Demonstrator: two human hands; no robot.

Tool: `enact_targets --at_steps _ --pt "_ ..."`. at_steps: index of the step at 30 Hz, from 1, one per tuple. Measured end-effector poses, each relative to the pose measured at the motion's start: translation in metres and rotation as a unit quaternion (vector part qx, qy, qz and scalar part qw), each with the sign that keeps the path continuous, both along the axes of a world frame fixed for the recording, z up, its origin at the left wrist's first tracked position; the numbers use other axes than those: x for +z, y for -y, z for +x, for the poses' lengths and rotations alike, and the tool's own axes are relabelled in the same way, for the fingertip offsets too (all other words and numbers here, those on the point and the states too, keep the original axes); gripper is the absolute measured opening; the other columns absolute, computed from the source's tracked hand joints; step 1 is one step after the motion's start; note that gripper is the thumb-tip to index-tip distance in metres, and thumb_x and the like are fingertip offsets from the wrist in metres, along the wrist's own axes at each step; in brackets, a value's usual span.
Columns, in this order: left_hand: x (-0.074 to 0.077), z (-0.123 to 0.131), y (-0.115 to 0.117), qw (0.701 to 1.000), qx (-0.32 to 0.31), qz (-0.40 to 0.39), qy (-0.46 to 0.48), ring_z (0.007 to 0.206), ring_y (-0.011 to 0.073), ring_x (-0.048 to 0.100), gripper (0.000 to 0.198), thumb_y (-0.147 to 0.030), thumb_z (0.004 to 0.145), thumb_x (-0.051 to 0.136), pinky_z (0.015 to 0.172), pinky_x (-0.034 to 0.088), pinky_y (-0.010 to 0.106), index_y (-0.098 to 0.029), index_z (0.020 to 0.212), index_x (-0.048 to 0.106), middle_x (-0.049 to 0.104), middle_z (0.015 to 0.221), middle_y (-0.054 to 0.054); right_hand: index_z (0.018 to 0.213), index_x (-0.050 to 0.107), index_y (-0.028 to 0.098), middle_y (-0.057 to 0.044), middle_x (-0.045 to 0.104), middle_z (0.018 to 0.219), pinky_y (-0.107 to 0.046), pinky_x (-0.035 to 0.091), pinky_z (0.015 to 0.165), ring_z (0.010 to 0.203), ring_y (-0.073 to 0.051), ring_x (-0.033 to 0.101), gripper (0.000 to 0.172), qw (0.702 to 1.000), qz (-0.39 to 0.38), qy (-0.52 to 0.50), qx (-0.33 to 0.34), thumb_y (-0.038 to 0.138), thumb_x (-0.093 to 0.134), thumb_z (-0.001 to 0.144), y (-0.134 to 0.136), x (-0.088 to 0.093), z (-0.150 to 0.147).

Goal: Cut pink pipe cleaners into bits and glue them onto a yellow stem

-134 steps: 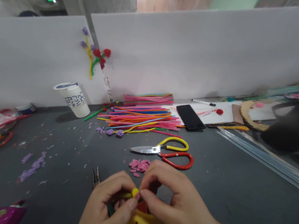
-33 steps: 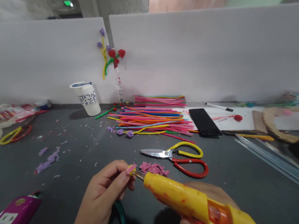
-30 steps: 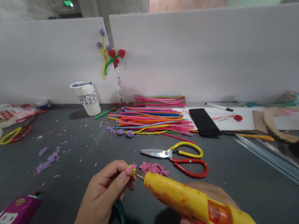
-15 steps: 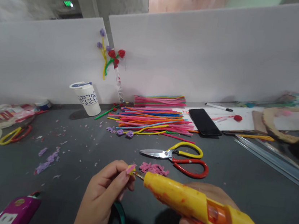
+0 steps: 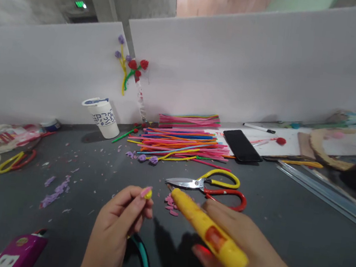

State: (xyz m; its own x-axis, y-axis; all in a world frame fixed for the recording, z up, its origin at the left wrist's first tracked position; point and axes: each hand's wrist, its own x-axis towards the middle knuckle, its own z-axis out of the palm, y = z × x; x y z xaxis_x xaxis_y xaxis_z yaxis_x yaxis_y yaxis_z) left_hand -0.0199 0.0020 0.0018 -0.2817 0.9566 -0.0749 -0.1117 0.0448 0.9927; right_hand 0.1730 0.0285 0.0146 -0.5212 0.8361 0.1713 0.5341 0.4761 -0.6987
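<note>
Between thumb and fingertips, my left hand [image 5: 109, 229] pinches a small yellow piece with a pink fuzzy strip [image 5: 147, 193] against it. My right hand [image 5: 243, 234] is wrapped round a yellow hot glue gun [image 5: 195, 218], whose nozzle points forward and left, apart from the yellow piece. A red light glows by its fingers. Short pink pipe cleaner cuttings [image 5: 171, 212] lie beyond the gun, partly hidden by it. Scissors [image 5: 200, 184] with one yellow and one red handle rest just behind them. Under my left hand shows a teal and black curved object [image 5: 142, 257].
Colourful pipe cleaners [image 5: 183, 145] lie at the back, with a black phone [image 5: 243, 146] to their right. A white cup [image 5: 106, 120] stands to their left. Purple cuttings [image 5: 57, 192], more scissors [image 5: 15, 162] and a purple box [image 5: 22, 251] are on the left. White panels [image 5: 237, 71] close the back.
The glue gun's nozzle has come away from the yellow piece and moved forward, the gun turning more away from me. My left hand has shifted slightly left.
</note>
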Motion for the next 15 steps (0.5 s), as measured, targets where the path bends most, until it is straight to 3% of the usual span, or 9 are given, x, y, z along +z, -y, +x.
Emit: enact_targets --at_steps 3,6,9,12,13,15 --pt "-0.003 -0.005 -0.001 0.999 0.015 0.010 0.033 0.049 0.0051 0.038 0.012 -0.030 0.074 0.060 0.046 0.032 0.014 -0.019 0.075 0.062 0.056 0.065 -0.003 0.084 0.055 0.017 -0.006 0.056 0.089 -0.030 0.043 0.068 0.078 -0.020 0.052 0.021 0.985 -0.020 0.113 0.125 0.023 0.056 0.065 -0.004 -0.012 -0.006" --pt "-0.004 -0.005 -0.002 0.999 0.005 0.013 0.039 0.052 0.0054 0.041 0.011 -0.030 0.073 0.061 0.046 0.032 0.014 -0.020 0.077 0.062 0.056 0.066 -0.003 0.088 0.055 0.016 -0.007 0.054 0.092 -0.031 0.039 0.075 0.085 -0.020 0.048 0.018 0.971 0.022 0.156 0.179 0.024 0.053 0.072 -0.003 -0.029 -0.014" --pt "-0.007 -0.003 -0.002 0.999 -0.016 0.003 0.034 0.053 0.0058 0.042 0.012 -0.031 0.074 0.061 0.046 0.032 0.014 -0.020 0.078 0.063 0.057 0.065 -0.003 0.087 0.055 0.015 -0.006 0.053 0.090 -0.030 0.036 0.072 0.083 -0.019 0.046 0.021 0.964 0.076 0.161 0.197 0.026 0.059 0.070 -0.003 -0.040 -0.017" --pt "-0.010 -0.003 -0.003 0.999 -0.037 -0.002 0.022 0.050 0.0050 0.039 0.013 -0.032 0.075 0.059 0.045 0.031 0.014 -0.020 0.077 0.062 0.057 0.065 -0.003 0.087 0.056 0.017 -0.004 0.053 0.089 -0.027 0.035 0.069 0.081 -0.018 0.045 0.032 0.966 0.081 0.136 0.204 0.039 0.065 0.066 -0.010 -0.042 -0.017" --pt "-0.012 -0.003 -0.004 0.999 -0.043 -0.005 0.019 0.049 0.0048 0.038 0.013 -0.032 0.076 0.058 0.045 0.030 0.014 -0.020 0.078 0.062 0.057 0.065 -0.003 0.087 0.056 0.017 -0.003 0.054 0.087 -0.027 0.035 0.067 0.080 -0.017 0.045 0.030 0.968 0.087 0.130 0.197 0.039 0.064 0.068 -0.014 -0.043 -0.017" --pt "-0.014 -0.003 -0.005 0.998 -0.055 -0.014 0.010 0.048 0.0044 0.036 0.014 -0.032 0.077 0.057 0.044 0.029 0.014 -0.019 0.079 0.062 0.056 0.064 -0.004 0.082 0.057 0.016 -0.004 0.055 0.083 -0.027 0.033 0.067 0.078 -0.016 0.045 0.009 0.968 0.146 0.140 0.151 0.023 0.053 0.079 -0.023 -0.047 -0.021"
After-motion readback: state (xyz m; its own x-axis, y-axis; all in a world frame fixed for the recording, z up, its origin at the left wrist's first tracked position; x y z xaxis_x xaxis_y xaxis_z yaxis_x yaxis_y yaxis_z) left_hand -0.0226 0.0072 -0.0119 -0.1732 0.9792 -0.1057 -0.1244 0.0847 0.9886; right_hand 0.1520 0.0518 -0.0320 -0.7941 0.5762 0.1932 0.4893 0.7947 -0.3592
